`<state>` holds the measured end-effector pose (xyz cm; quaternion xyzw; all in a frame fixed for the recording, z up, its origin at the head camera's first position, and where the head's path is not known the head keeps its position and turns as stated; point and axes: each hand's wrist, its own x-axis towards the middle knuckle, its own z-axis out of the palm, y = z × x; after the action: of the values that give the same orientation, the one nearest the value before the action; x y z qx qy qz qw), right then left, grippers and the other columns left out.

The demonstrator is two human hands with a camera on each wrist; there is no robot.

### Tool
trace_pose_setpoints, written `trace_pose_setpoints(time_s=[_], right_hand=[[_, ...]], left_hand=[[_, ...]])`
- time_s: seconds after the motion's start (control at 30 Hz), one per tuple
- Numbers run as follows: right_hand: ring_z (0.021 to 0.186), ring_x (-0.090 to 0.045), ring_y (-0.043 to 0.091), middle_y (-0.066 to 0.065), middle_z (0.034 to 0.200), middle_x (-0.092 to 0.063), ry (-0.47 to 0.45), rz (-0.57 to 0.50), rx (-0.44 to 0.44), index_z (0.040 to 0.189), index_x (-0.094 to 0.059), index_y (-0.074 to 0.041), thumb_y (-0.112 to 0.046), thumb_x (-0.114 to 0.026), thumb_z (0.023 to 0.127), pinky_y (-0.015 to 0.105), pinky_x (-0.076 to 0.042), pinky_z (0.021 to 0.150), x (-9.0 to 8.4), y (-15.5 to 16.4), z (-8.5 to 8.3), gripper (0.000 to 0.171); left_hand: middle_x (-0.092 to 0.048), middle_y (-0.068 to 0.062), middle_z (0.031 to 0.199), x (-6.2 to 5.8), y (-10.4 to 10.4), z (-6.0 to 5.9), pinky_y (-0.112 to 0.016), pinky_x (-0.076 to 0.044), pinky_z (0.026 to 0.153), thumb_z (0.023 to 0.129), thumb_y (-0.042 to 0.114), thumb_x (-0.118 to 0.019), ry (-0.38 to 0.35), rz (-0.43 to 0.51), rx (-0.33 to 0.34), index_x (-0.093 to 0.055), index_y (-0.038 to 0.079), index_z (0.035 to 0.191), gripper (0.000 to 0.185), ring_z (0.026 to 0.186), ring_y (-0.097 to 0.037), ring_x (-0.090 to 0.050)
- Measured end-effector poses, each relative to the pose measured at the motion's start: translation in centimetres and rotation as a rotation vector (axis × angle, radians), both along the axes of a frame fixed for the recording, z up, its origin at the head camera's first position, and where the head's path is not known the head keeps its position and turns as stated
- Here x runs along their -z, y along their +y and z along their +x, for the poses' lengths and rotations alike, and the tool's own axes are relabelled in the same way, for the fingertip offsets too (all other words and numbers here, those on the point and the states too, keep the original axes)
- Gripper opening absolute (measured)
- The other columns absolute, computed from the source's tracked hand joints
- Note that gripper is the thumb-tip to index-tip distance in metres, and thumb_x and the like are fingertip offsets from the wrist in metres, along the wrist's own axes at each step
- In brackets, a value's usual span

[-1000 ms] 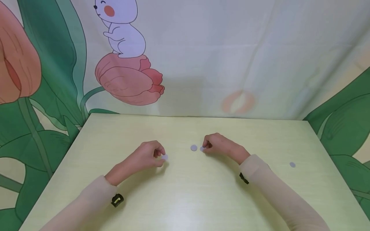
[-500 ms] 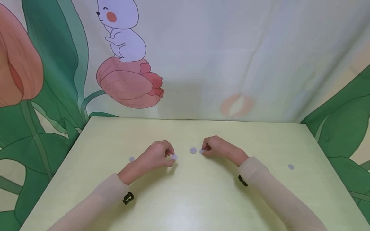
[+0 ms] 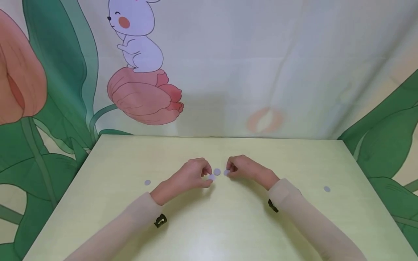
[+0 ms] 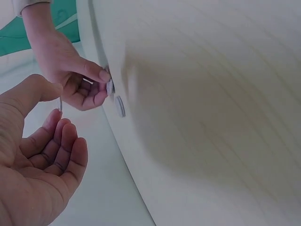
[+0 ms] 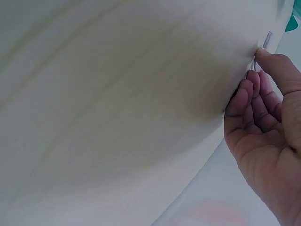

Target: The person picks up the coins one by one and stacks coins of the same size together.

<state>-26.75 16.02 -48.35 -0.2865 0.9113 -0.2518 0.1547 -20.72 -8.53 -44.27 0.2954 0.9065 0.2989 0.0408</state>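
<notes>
My left hand (image 3: 196, 174) pinches a small pale grey disc (image 3: 212, 177) between thumb and forefinger. In the left wrist view that disc (image 4: 60, 103) is seen edge-on, apart from the table. Just beyond it a slightly larger disc (image 3: 217, 172) lies on the table; the left wrist view shows a line along this disc's edge (image 4: 120, 106), so it may be more than one layer. My right hand (image 3: 245, 167) holds another grey disc (image 3: 226, 173) by its edge, low at the table and close beside the middle one. Its fingers partly hide that disc.
One loose disc (image 3: 147, 182) lies at the left of the pale yellow table (image 3: 209, 232), another disc (image 3: 327, 189) at the right. A printed curtain (image 3: 209, 72) hangs behind the table's far edge. Dark clips (image 3: 160, 220) sit at the cuffs.
My left hand has moved right with its disc, up to the middle disc, uncovering the loose disc at the left. My right hand stays nearly in place, holding its disc.
</notes>
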Motion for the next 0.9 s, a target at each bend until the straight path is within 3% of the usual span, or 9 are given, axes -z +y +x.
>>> trace_pose_setpoints(time_s=[0.63,0.9], right_hand=[[0.077,-0.055,0.01,-0.002,0.085,-0.062,-0.004,-0.006,-0.039,0.103,-0.062,-0.009,-0.015,-0.072,0.095,0.025,-0.048,0.073,0.1,0.4,-0.2,0.014],[0.077,-0.054,0.011,-0.001,0.085,-0.062,0.071,-0.002,-0.058,0.1,-0.066,-0.007,-0.008,-0.073,0.093,0.025,-0.048,0.072,0.3,0.4,-0.2,0.011]], left_hand=[[-0.064,-0.007,0.086,-0.2,2.5,-0.7,-0.022,-0.048,0.069,0.081,0.012,-0.083,0.016,-0.006,0.038,-0.068,0.003,0.09,0.019,0.076,-0.013,-0.056],[-0.067,-0.009,0.09,-0.3,3.2,-1.3,-0.024,-0.05,0.069,0.082,0.01,-0.082,-0.071,0.036,0.008,-0.069,0.002,0.092,0.018,0.082,-0.022,-0.062]])
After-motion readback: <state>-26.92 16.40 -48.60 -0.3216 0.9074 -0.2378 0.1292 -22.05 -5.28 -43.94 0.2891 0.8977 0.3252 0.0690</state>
